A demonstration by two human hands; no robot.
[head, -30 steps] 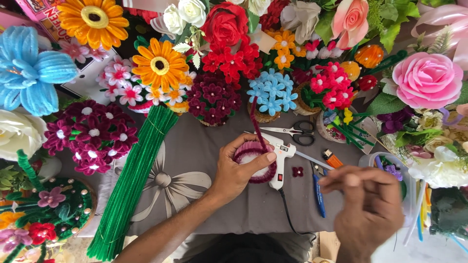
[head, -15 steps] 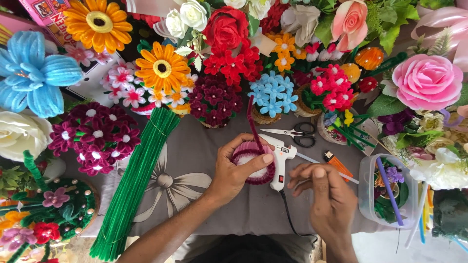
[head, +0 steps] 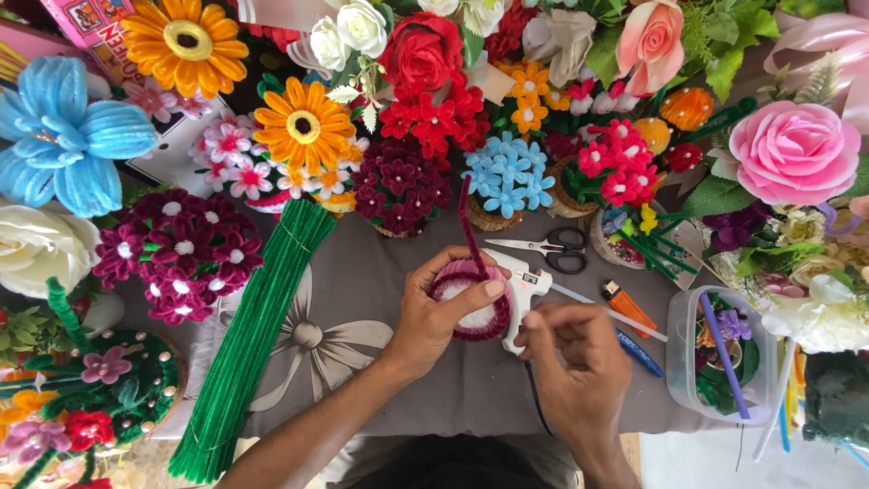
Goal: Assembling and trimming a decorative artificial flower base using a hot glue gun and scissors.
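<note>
Left hand (head: 433, 319) wrapped around a round white form wound with a dark red pipe cleaner coil (head: 471, 299); thumb on its top edge, fingers underneath. Loose end of the pipe cleaner sticks up and away from me. It sits over the middle of the desk (head: 362, 290), grey cloth with a white bow print.

Right hand (head: 572, 362) closed on the white glue gun (head: 525, 288), knuckles up; gun body just right of the coil, nozzle touching or nearly touching it, can't tell which. Black cord runs back toward me under the right hand.

Just beyond the gun: scissors (head: 552, 247) with black handles. Right of the gun: orange lighter (head: 626, 306) and a blue pen (head: 639, 351), then a clear plastic tub (head: 681, 362) of bits.

Left of my forearm: thick bundle of green pipe cleaners (head: 249, 344) lying diagonally. Finished pipe-cleaner flowers ring the desk; blue cluster (head: 509, 177) and maroon cluster (head: 398, 186) directly past the coil.
</note>
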